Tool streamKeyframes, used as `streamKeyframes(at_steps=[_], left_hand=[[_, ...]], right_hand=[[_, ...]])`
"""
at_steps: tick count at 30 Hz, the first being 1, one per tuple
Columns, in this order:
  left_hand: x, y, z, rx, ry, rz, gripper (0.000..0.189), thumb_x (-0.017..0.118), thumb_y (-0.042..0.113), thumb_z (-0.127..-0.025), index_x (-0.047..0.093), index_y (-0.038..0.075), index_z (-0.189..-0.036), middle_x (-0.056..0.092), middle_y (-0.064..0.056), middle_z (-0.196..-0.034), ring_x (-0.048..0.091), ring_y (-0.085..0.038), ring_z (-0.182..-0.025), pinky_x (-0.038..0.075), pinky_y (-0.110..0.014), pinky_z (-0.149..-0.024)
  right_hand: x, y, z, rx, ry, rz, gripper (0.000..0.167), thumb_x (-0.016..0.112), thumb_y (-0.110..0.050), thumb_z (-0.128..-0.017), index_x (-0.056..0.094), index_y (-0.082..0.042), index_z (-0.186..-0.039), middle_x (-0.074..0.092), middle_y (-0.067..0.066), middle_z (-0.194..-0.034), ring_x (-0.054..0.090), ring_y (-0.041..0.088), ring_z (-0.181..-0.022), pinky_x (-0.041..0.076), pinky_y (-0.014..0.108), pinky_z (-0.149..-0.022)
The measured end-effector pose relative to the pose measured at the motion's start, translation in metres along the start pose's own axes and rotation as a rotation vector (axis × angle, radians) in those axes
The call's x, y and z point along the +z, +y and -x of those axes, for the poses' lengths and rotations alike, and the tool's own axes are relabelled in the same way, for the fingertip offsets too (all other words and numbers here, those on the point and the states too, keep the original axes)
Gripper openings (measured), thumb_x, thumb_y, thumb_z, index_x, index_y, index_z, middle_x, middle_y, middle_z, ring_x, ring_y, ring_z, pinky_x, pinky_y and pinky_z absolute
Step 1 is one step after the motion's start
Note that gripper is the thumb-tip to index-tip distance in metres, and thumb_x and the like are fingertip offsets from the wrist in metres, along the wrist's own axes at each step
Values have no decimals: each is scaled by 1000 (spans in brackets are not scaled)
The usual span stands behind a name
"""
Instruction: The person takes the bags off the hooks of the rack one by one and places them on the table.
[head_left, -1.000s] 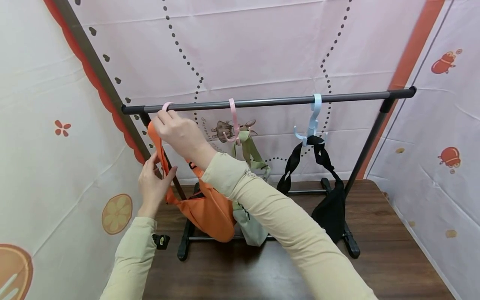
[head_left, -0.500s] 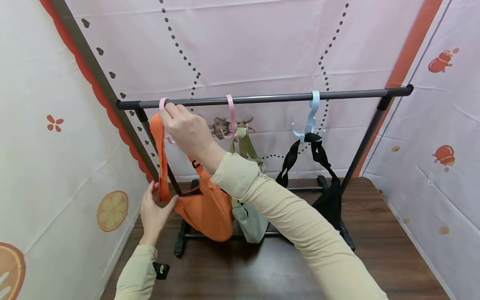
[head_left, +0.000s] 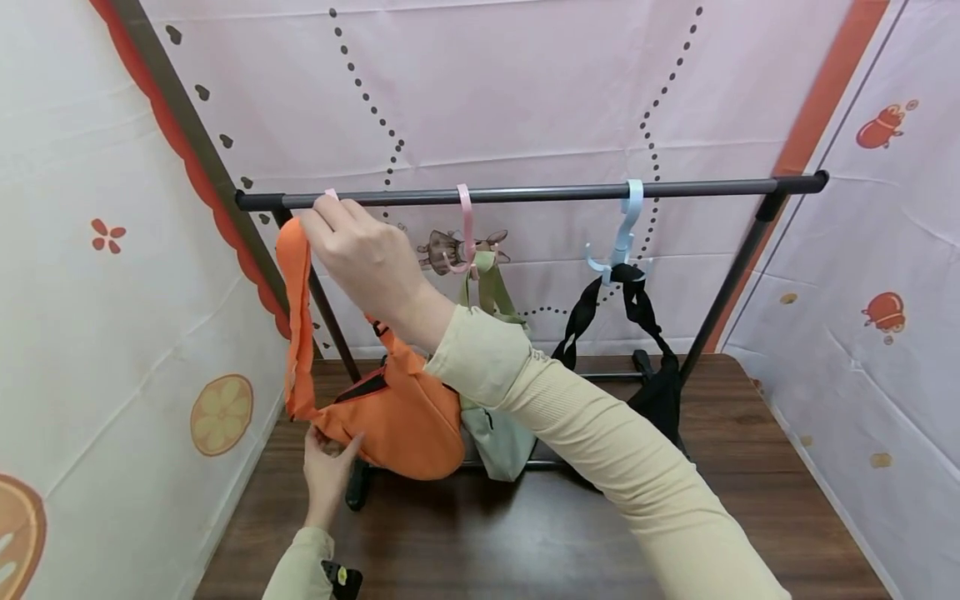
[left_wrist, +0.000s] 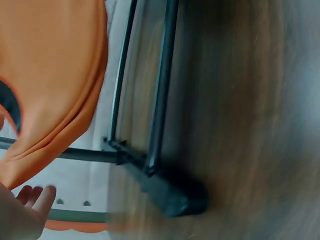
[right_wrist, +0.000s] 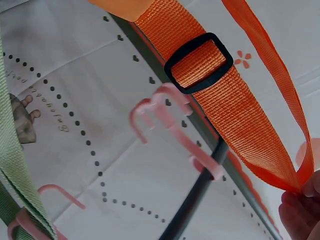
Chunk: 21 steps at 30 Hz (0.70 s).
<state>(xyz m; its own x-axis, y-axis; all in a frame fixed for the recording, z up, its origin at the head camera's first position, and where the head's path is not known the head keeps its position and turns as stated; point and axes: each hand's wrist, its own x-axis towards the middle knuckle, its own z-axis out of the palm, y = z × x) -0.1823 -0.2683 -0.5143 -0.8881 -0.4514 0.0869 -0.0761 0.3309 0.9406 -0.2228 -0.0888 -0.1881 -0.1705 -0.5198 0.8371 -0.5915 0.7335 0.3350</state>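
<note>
An orange sling bag [head_left: 401, 417] hangs at the left of the rack, its zip partly open on a dark lining. My right hand [head_left: 371, 258] pinches the top of its strap [right_wrist: 220, 105], close to the rack's bar. A black buckle [right_wrist: 199, 63] sits on this strap. Behind the hand a pink hook [right_wrist: 172, 127] is on the bar, mostly hidden in the head view; the strap passes apart from its prongs. My left hand [head_left: 327, 479] is at the bag's lower left corner, fingers and thumb around its edge. In the left wrist view several fingertips [left_wrist: 37, 197] show just under the orange cloth.
A black rack [head_left: 540, 196] stands on a brown wooden table [head_left: 480, 550]. A second pink hook [head_left: 467, 225] carries a pale green bag [head_left: 498, 442]. From a light blue hook [head_left: 626, 225] hangs a black bag [head_left: 660, 396]. Printed cloth walls close in the sides and back.
My left hand has moved down from the strap to the bag's lower left corner. The strap and that corner have shifted left, and the zip opening shows more. My right hand stays near the bar.
</note>
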Motion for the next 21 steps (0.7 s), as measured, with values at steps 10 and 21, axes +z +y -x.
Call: streamKeyframes(at_steps=[10,21], left_hand=[[5,-12,21,-204,-49,158,70,68,36,-79,34,6,-132,46,-8,-123,49,3,-87,41,-7,-68],[1,-45,33,-265,-65,358,64,72,30,-77,39,9,-127,50,-2,-114,56,0,-87,49,-16,-71]], right_hand=[[-13,-2,-1,5,19,-42,41,27,-1,-94,67,-9,-100,62,1,-94,61,13,-85,51,16,-63],[8,14,19,68,1,-52,30,38,1,-92,66,-6,-96,63,3,-90,61,14,-81,52,18,-68]])
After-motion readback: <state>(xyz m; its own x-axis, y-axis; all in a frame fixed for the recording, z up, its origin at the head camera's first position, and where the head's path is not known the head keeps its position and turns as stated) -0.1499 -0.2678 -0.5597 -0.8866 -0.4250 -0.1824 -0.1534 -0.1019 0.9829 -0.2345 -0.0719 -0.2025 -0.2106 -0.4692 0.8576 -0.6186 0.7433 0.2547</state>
